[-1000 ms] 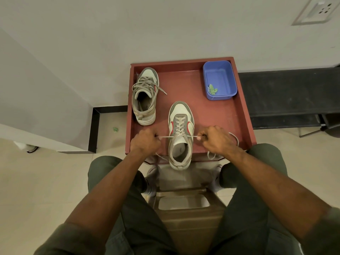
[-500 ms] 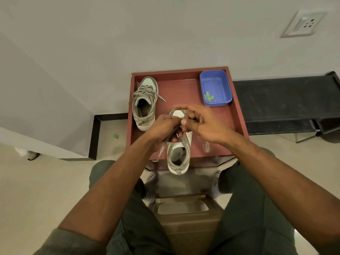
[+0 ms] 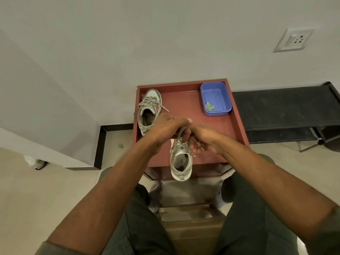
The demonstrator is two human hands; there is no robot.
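Right above the forefoot of the near shoe the two hands meet. The left hand (image 3: 168,128) lies on top, its fingers curled over a flat grey-beige shoelace (image 3: 181,131). The right hand (image 3: 205,139) comes in from the other side, thumb and forefinger closed against the same spot and the other fingers loosely bent below. The knuckles hide which strand each hand pinches.

From that pinch the shoelace drops down and back toward the person to the top eyelets of a grey-and-white sneaker with a red side flash (image 3: 181,162). So the shoe lies below the grip and nearer the body. Its long axis runs straight away from the person. The toe is under the hands and points at the wall, and the heel hangs over the near edge of the red-brown rimmed table (image 3: 237,126).

Both hands are equally close, so the knot probably depends on drawing the strands apart sideways, across that axis.

Further out, the matching second sneaker (image 3: 149,111) stands parallel at the far left. A blue plastic tub (image 3: 217,92) holding a green scrap (image 3: 209,107) sits at the far right corner.
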